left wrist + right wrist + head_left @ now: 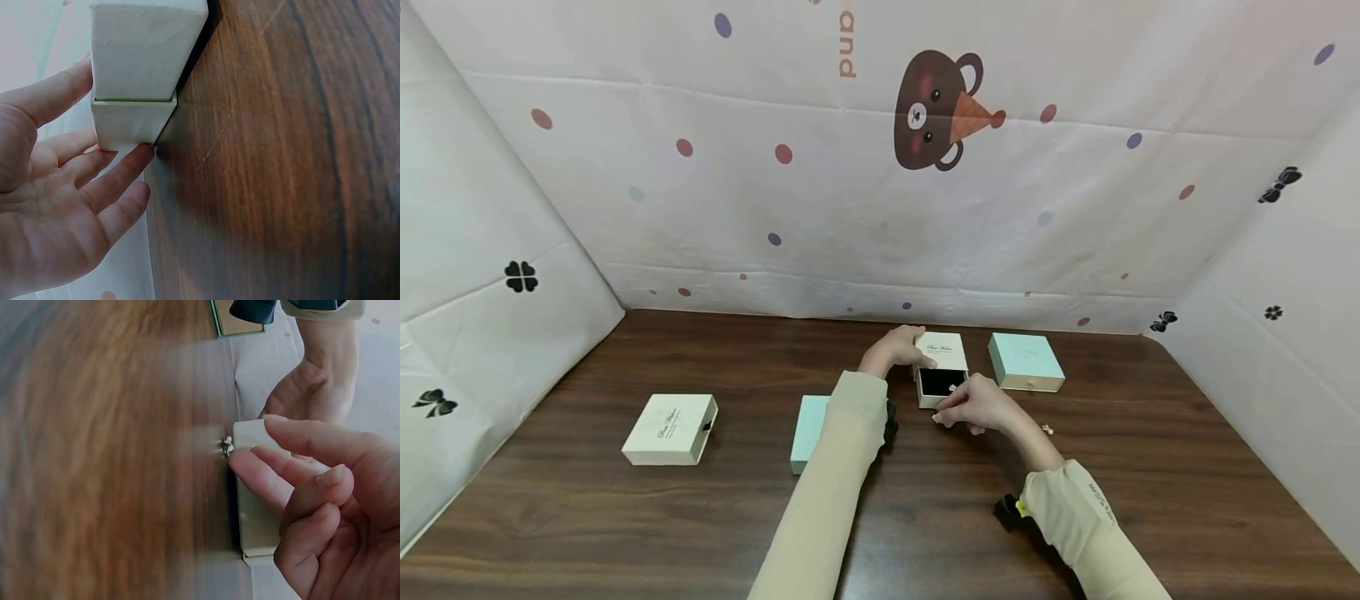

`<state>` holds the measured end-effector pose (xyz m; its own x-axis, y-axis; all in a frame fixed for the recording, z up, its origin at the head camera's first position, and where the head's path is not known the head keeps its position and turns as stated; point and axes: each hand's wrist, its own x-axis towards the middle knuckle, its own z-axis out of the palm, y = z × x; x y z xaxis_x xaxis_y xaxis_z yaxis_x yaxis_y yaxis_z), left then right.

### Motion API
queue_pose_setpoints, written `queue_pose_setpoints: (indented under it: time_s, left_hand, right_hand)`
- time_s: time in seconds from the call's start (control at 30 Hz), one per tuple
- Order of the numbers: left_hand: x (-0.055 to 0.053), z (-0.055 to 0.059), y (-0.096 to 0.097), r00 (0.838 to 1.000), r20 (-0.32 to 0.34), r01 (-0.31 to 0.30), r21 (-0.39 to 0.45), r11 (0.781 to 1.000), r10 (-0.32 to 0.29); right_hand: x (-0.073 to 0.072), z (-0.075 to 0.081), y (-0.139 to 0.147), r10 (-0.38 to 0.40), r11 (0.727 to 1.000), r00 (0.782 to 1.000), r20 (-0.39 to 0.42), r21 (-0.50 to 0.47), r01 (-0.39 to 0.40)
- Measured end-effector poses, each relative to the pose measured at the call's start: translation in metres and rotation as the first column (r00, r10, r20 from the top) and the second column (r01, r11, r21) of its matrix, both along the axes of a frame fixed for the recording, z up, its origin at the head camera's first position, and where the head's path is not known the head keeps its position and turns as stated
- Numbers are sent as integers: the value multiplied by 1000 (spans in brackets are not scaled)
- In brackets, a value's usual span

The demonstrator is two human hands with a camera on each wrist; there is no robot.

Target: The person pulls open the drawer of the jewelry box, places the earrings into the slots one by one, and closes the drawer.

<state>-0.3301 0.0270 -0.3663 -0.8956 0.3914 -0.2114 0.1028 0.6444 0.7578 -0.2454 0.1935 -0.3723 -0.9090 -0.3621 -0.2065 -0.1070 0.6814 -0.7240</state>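
Note:
Near the back, a cream box with dark lettering has its black-lined drawer pulled out toward me. A small shiny earring lies in the drawer's right side. My left hand steadies the box, thumb along its side and fingertips against its back end in the left wrist view. Just in front of the drawer, my right hand pinches another small sparkling earring at its fingertips. Ring and little fingers curl inward. On the table beside my right wrist lies another small shiny piece.
A mint box stands at the back right. Another mint box is partly hidden by my left sleeve. To the left sits a closed cream box. White printed sheeting borders the brown wooden table at the back and sides.

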Motion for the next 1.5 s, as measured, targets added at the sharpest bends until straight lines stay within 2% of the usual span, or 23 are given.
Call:
queue_pose_setpoints:
  time_s: [0.37, 0.93, 1.2, 1.5]
  left_hand:
    - [0, 0, 0, 1000, 6, 0, 4, 1000, 0]
    - [0, -2, 0, 1000, 4, 12, 3, 1000, -12]
    - [0, -1, 0, 1000, 7, 13, 11, 1000, -13]
    - [0, -2, -1, 1000, 7, 5, 9, 1000, -5]
  right_hand:
    - [-1, -2, -5, 7, 998, 1000, -25, 59, -6]
    - [3, -6, -11, 11, 996, 997, -78, 86, -4]
    - [2, -2, -6, 51, 998, 998, -42, 23, -50]
    - [0, 5, 0, 97, 991, 991, 91, -96, -88]
